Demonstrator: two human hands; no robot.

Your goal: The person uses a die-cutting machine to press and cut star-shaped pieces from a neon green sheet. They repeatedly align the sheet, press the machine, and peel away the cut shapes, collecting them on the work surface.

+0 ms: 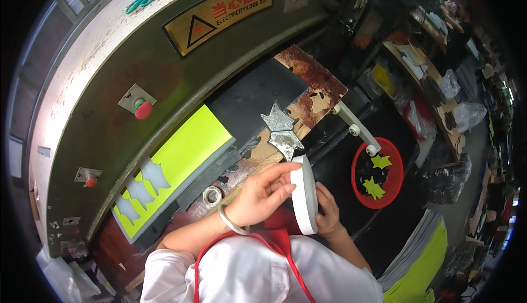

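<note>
Left hand (pixel 261 194) half open, touching white disc (pixel 303 196) — right hand (pixel 329 215) gripping disc from right — red bowl (pixel 393 175) farther right, yellow cutouts (pixel 374 188) inside

Windows (pixel 48 26) stood at the far left. Light was brightest on that side, along the pale top (pixel 82 64) of a dark green machine housing (pixel 110 78). At right, dimmer: a cluttered wooden shelf unit (pixel 433 78), clear plastic bags (pixel 470 117) beside it, grey floor (pixel 485 148) beyond.
</note>
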